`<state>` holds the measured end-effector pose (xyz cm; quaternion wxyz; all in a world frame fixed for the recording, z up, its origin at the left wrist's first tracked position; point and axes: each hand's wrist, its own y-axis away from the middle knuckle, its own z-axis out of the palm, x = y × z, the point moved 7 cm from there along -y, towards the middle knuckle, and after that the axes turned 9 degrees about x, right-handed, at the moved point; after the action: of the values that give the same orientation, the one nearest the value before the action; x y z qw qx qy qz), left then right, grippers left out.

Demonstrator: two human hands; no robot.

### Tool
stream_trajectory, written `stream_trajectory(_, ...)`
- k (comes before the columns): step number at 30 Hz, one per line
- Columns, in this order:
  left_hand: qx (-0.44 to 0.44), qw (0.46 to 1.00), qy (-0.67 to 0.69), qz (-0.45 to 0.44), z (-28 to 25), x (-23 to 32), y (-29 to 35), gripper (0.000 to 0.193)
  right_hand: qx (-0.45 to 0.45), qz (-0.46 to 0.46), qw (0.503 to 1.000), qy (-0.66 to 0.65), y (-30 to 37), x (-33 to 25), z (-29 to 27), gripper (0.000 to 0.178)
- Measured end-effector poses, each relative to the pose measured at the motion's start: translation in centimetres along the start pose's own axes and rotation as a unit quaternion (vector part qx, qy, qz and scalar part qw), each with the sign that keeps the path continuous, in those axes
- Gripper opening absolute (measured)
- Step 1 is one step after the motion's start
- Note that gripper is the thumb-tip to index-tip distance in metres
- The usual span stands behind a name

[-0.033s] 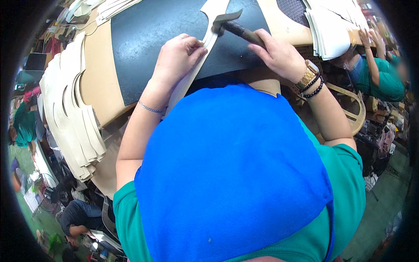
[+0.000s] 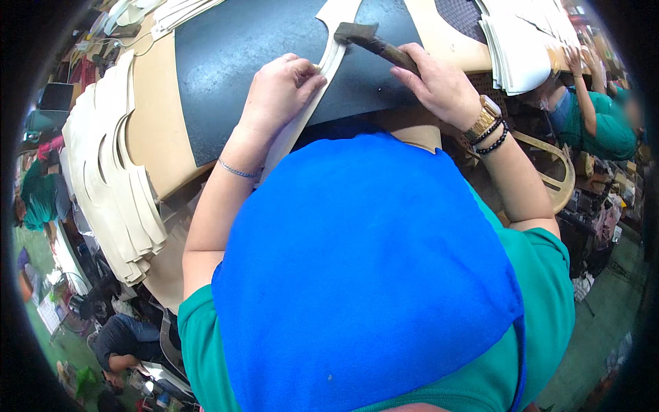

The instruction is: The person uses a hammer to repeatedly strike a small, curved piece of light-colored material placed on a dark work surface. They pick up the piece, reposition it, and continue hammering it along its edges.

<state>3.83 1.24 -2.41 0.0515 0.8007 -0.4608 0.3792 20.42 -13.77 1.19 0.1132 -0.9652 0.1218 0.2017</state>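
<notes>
My left hand [image 2: 283, 96] pinches the edge of a long, curved cream piece of sheet material [image 2: 339, 15], possibly leather, with thumb and fingertips. This piece runs from the far edge of the view down toward my body, its near end hidden beneath my left arm and the blue cloth. In my right hand [image 2: 445, 88] is a hammer [image 2: 386, 52], gripped by its dark, worn handle. Its metal head is at the strip's right edge, just beyond my left fingertips; whether it touches I cannot tell. Under the strip lies a smooth black mat [image 2: 230, 82].
Stacks of cream cut pieces [image 2: 103, 172] hang over the tan table [image 2: 147, 103] on the left. More white sheets [image 2: 518, 58] are piled at the right. A person in green [image 2: 597, 123] works at the far right; another person's legs [image 2: 127, 336] show at lower left.
The hammer's head has tipped and shifted slightly, its handle turning a little in my right hand. My left hand and the cream piece stay in place.
</notes>
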Motion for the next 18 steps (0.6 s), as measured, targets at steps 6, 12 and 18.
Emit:
stream_trajectory(6,0.073,0.995,-0.049,0.036,-1.4,1.0,0.4,0.026,-0.088,0.024,0.996,-0.023,0.9,-0.5,1.8,0.033)
stream_trajectory(12,-0.033,0.998,0.014,-0.055,-1.4,-0.5,1.0,0.022,-0.065,0.009,0.995,-0.076,0.3,-1.2,1.0,0.033)
stream_trajectory(18,0.023,0.992,-0.091,0.089,-1.7,1.4,1.8,0.015,-0.084,-0.001,0.996,-0.039,0.1,-3.2,1.3,0.032)
